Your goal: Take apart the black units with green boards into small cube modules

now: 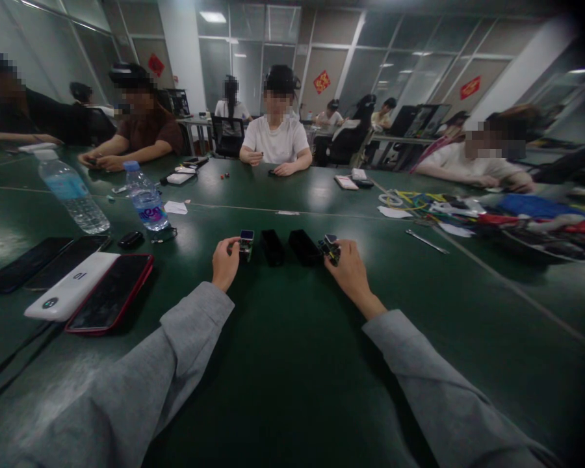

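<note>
My left hand [225,262] is closed around the edge of a small circuit board [246,246] with a dark square screen on its upper end. A similar small board with a screen [330,242] is pinched in my right hand [348,268], whose fingers partly cover it. Between the hands, a narrow black case [272,249] and a wider black case [302,247] lie on the green table [283,364]. The left board is just beside the narrow case; the right one is right by the wider case. What is inside the cases is too dark to make out.
At my left are two water bottles [143,201], a white power bank [73,283], a red-cased phone [111,292] and two dark phones [26,263]. A wrench [426,241] and heaped cables [429,205] lie to the right. Several people sit around the table.
</note>
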The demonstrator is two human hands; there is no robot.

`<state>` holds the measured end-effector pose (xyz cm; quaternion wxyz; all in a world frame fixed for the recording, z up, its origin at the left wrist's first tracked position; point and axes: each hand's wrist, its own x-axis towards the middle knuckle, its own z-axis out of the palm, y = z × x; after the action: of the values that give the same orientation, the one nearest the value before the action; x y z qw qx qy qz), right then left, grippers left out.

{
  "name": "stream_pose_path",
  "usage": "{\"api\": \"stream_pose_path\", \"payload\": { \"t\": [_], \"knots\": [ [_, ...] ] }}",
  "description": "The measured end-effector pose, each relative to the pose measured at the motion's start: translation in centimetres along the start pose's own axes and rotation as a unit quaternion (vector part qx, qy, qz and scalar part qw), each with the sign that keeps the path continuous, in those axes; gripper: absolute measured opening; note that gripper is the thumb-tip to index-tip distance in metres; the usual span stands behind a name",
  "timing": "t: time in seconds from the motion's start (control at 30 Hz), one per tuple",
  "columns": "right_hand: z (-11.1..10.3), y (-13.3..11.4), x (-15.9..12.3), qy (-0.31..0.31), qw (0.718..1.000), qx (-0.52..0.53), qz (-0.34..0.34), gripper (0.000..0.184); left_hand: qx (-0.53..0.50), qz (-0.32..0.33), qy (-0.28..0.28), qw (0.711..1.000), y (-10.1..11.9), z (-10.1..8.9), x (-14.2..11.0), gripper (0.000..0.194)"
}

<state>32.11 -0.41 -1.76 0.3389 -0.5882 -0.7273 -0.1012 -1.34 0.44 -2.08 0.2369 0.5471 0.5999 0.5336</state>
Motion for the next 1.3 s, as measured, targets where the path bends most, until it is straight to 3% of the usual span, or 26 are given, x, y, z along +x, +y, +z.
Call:
{"api": "stream_pose_path", "payload": {
  "t": [0.33,0.57,1.3],
  "knots": [
    [0.2,0.4,0.0,0.004,1.0,0.012,-0.008,0.04,-0.018,-0.003,-0.017,1.0,-0.6,0.2,0.1,0.026],
    [0.4,0.9,0.1,0.009,0.998,0.051,0.032,0.041,-0.025,-0.004,-0.025,0.999,-0.3,0.2,0.0,0.026],
    [0.7,1.3,0.2,-0.016,0.995,0.094,0.01,0.033,-0.019,0.005,-0.042,0.999,-0.2,0.2,0.0,0.026]
  ]
}}
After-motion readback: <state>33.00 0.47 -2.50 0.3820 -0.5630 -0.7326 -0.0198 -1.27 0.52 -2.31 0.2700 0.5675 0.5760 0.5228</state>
